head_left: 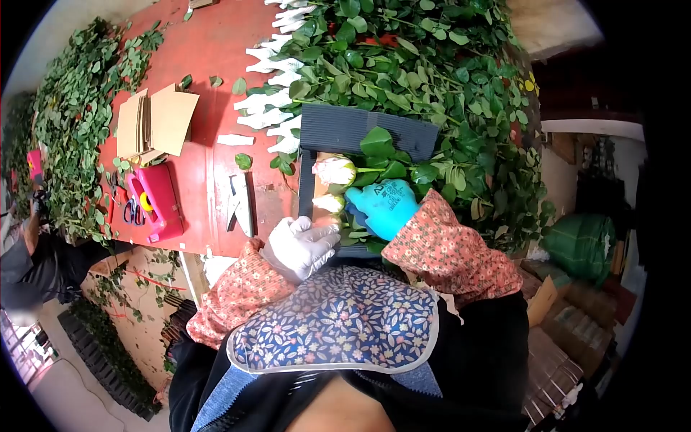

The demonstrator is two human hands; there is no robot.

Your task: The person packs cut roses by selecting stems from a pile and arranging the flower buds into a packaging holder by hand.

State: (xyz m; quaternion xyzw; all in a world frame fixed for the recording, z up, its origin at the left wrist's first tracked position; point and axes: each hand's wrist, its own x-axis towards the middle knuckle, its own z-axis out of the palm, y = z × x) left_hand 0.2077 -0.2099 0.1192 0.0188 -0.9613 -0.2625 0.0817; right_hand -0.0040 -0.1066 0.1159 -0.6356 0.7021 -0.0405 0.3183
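My left hand point(301, 248), in a white glove, has its fingers bent and close together beside the lower pale rose point(329, 203). What lies under those fingers is hidden. My right hand point(385, 207), in a teal glove, is curled over the rose stems and leaves, just right of the blooms; its fingertips are partly hidden. Above the lower rose is a pink-edged cream rose point(335, 171), its stem pointing right. Both roses lie on brown cardboard point(321, 189) in a black corrugated wrap point(307, 183), whose raised flap point(345, 128) stands behind them.
Left on the red table point(216, 144) are a grey-white stapler-like tool point(241, 205), a pink tape dispenser point(162, 205), scissors point(133, 212) and cardboard sheets point(169, 122). White-sleeved flower heads point(270, 101) edge a leafy rose pile point(417, 65). Another person point(43, 252) is at far left.
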